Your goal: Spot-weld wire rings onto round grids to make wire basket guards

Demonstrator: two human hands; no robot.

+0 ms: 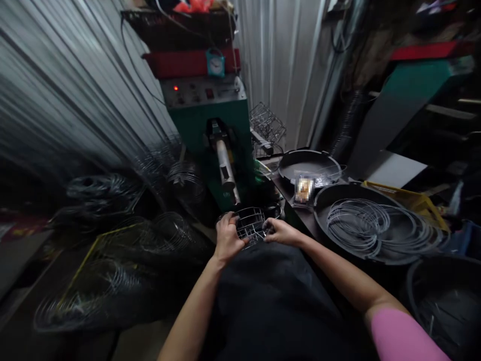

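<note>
A small wire basket is between my two hands, just below the electrode arm of a green machine. My left hand grips the basket's left side, thumb toward the near edge. At the right side my right hand is closed with its fingers pinched at the wires; whether a separate piece is between them is too small to tell. Part of the basket's near side is hidden by my hands and the dark apron.
Right of the machine are a round pan and a larger pan with wire rings. A black tub stands lower right. Blurred wire pieces lie around a yellow-edged crate at left.
</note>
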